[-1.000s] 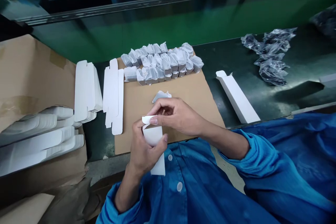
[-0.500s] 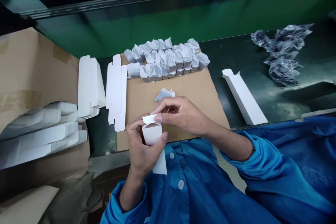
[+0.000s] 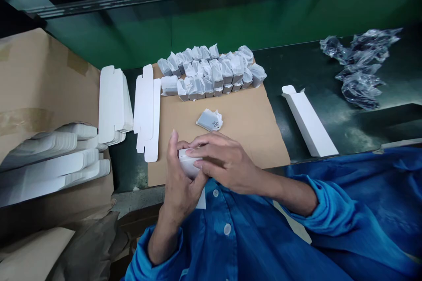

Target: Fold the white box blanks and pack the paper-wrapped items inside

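A long white carton stands tilted in front of my body, with my left hand wrapped around its upper part. My right hand is at the carton's top end, fingers and thumb pressed on the end flap, which now lies folded over the opening. The carton's lower end shows below my left thumb. Just beyond my hands, one small grey item in a thin white bag lies on the brown cardboard sheet, with a printed mark on it.
Rows of similar bagged items stand at the sheet's back. To the left are flat white cartons, a stack of them and a brown box full of more. A formed carton and clear plastic bags lie right.
The carton's top flap was raised and pinched by my right fingers; it is now folded down. My right hand has moved down over the carton's end.
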Motion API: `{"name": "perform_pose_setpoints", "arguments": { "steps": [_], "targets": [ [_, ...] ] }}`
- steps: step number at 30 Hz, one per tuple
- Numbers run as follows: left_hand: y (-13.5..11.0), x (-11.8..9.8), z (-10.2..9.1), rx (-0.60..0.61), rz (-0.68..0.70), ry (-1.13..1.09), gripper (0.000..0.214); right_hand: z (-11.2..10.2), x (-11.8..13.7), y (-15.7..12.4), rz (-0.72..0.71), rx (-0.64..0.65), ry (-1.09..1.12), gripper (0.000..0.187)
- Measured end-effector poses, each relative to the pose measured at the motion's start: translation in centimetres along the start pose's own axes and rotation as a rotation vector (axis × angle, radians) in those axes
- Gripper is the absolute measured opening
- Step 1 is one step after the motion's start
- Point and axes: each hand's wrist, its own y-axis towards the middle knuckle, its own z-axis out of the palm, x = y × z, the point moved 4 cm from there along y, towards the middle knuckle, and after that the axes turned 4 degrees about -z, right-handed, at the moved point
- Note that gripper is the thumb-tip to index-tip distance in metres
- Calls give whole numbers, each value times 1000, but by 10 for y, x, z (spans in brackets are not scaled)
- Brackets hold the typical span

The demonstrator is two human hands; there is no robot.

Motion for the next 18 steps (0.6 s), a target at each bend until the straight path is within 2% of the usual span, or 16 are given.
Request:
{"name": "perform_pose_setpoints", "arguments": {
  "steps": [3, 6, 8, 11, 13, 15, 16, 17, 18],
  "targets": [
    [-5, -2, -1, 52, 37, 5, 87, 9, 3, -13, -130, -89, -189, 19],
    [-8, 4, -1, 106, 9, 35, 81, 11, 8, -13, -188, 30, -318, 22],
    [-1, 14, -5, -14, -62, 14, 66, 1, 8, -4, -170, 108, -350, 28],
    [17, 39, -13, -346, -230, -163, 42, -26, -9, 16, 7, 19, -531, 40],
    [28, 51, -16, -437, -280, -234, 38, -34, -30, 25, 140, 44, -733, 45],
    [34, 51, -20, -408, -203, -78, 45, -32, -52, 26, 189, 209, -855, 41],
    [34, 46, -22, -348, -116, 60, 52, -31, -61, 24, 185, 274, -876, 36],
    [32, 39, -22, -248, -7, 190, 59, -33, -68, 21, 173, 309, -883, 31],
    [28, 31, -20, -96, 109, 293, 65, -37, -73, 16, 159, 314, -883, 30]
  ]
}}
